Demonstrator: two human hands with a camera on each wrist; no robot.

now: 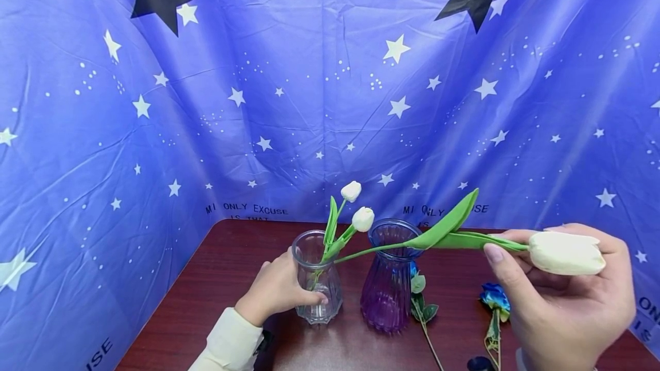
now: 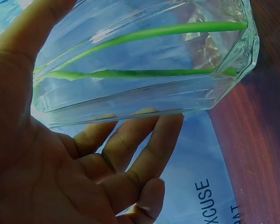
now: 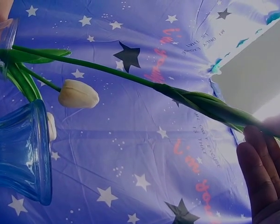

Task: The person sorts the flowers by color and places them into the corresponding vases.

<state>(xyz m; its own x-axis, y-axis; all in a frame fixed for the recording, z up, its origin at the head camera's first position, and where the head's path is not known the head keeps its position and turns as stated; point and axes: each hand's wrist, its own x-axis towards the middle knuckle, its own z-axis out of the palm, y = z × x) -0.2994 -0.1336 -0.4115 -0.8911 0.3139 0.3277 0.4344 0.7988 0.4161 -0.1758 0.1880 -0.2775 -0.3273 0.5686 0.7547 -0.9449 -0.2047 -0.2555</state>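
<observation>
My left hand [image 1: 273,291] grips a clear glass vase [image 1: 332,293] upright on the table, thumb across its front. Two white tulips [image 1: 363,219] stand in it; in the left wrist view two green stems [image 2: 168,72] run down to its base. Between thumb and fingers, my right hand [image 1: 572,308] pinches a third white tulip [image 1: 566,253] just below the bloom. This tulip lies nearly level, its stem pointing left and its tip at the clear vase's rim; whether the tip is inside, I cannot tell. In the right wrist view its green stem [image 3: 130,77] slants across.
A blue and purple glass vase [image 1: 388,296] stands right of the clear one, below the held tulip. Farther right, blue roses [image 1: 495,298] with leafy stems lie on the dark red table [image 1: 222,245]. A small black object [image 1: 480,363] sits at the front. Starry blue cloth [image 1: 319,102] encloses the table.
</observation>
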